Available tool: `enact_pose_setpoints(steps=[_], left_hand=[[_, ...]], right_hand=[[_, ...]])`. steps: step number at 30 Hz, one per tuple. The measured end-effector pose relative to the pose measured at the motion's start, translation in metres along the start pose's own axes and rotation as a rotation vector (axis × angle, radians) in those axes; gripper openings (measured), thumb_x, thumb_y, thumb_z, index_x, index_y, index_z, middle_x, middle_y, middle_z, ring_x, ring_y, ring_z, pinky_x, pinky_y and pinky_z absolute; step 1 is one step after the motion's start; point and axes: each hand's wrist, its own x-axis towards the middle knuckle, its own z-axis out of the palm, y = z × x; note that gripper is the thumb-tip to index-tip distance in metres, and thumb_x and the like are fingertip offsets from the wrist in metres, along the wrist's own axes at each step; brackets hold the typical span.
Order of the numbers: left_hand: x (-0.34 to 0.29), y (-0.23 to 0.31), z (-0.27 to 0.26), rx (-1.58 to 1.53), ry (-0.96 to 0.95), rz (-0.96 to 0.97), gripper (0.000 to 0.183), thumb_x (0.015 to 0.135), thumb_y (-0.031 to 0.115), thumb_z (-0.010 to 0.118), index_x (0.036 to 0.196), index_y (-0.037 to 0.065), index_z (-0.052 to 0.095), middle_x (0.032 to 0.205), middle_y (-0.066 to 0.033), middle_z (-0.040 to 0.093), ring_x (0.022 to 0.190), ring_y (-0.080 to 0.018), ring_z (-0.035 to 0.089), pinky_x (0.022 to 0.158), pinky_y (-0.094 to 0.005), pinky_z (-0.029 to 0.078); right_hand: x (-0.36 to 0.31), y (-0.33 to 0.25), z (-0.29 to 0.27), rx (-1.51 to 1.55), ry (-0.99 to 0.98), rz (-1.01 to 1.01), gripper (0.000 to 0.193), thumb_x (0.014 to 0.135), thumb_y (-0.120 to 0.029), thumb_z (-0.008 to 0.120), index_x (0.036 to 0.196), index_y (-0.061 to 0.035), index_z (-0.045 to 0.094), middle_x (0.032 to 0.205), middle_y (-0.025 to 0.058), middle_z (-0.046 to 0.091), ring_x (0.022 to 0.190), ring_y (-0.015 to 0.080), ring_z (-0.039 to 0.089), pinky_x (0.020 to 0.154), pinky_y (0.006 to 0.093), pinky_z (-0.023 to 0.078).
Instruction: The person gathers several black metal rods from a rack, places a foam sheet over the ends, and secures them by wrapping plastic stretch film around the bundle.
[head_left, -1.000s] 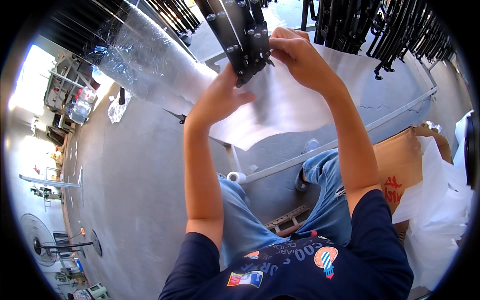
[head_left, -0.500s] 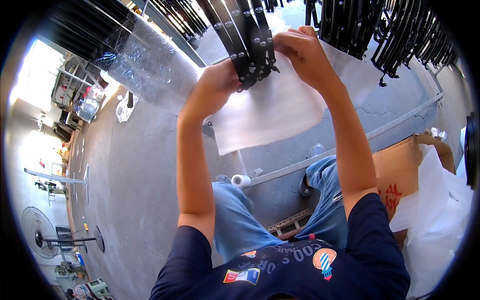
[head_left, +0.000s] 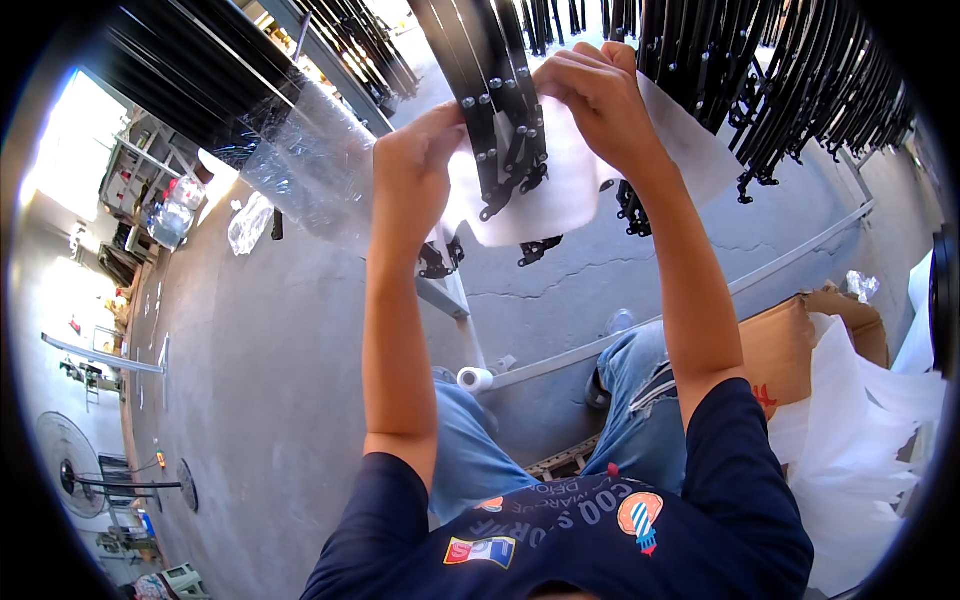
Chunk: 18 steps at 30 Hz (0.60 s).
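Observation:
Black riveted metal bars (head_left: 490,110) hang down in front of me, with hinged, hooked pieces at their lower ends. Behind them spreads a thin white foam sheet (head_left: 570,190), its lower edge curved and loose. To the left of the bars, my left hand (head_left: 412,180) is closed, its fingertips pinching the sheet close to the bars' edge. My right hand (head_left: 600,105) is on their other side, its bent fingers closed on the sheet's upper part. The fingertips of both hands are partly hidden. Below the sheet, ends of other black bars (head_left: 540,250) show.
Many similar black bars (head_left: 800,90) hang at the upper right. A bundle in clear plastic wrap (head_left: 315,160) lies at the upper left. A cardboard box (head_left: 775,350) and white foam sheets (head_left: 850,440) sit at my right. A white roll (head_left: 475,380) is by my knees, near a metal rail (head_left: 560,360).
The foam sheet's lower edge has risen toward the bars, uncovering other bar ends below it. My left hand has shifted a little left, off the bars' lower end.

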Motion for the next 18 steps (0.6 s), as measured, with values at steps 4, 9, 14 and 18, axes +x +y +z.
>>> enact_pose_setpoints(steps=[4, 9, 14, 18], left_hand=[[0.004, 0.006, 0.000, 0.068, 0.092, -0.004, 0.022, 0.079, -0.002, 0.046, 0.093, -0.002, 0.062, 0.079, -0.0121, 0.065, 0.072, -0.0160, 0.062, 0.067, -0.0235, 0.046], [0.009, 0.008, 0.001, 0.058, 0.152, -0.021, 0.025, 0.078, -0.004, 0.045, 0.098, -0.001, 0.060, 0.078, -0.0126, 0.064, 0.069, -0.0156, 0.062, 0.063, -0.0247, 0.046], [0.012, 0.011, 0.001, -0.075, 0.113, -0.081, 0.036, 0.076, -0.009, 0.044, 0.107, 0.002, 0.056, 0.078, -0.0107, 0.063, 0.068, -0.0151, 0.062, 0.060, -0.0241, 0.045], [0.013, 0.014, -0.004, -0.041, 0.083, -0.131, 0.026, 0.077, -0.009, 0.051, 0.102, -0.003, 0.057, 0.081, -0.0057, 0.059, 0.073, -0.0102, 0.057, 0.068, -0.0215, 0.046]], right_hand=[[0.013, -0.004, 0.000, -0.082, 0.025, -0.038, 0.009, 0.078, -0.008, 0.057, 0.071, -0.0134, 0.059, 0.065, -0.0035, 0.054, 0.068, 0.0121, 0.047, 0.076, 0.0311, 0.024], [0.023, 0.000, 0.006, -0.142, 0.110, -0.077, 0.009, 0.075, -0.009, 0.060, 0.068, -0.0134, 0.057, 0.064, -0.0046, 0.055, 0.069, 0.0125, 0.050, 0.078, 0.0318, 0.024], [0.035, 0.001, 0.006, 0.612, 0.055, 0.314, 0.012, 0.081, -0.016, 0.057, 0.081, -0.0051, 0.062, 0.075, 0.0035, 0.060, 0.079, 0.0139, 0.055, 0.073, 0.0304, 0.039], [0.074, -0.015, -0.005, 0.794, -0.185, 0.398, 0.028, 0.080, -0.022, 0.060, 0.102, -0.0036, 0.059, 0.089, 0.0048, 0.062, 0.085, 0.0130, 0.056, 0.083, 0.0251, 0.041]])
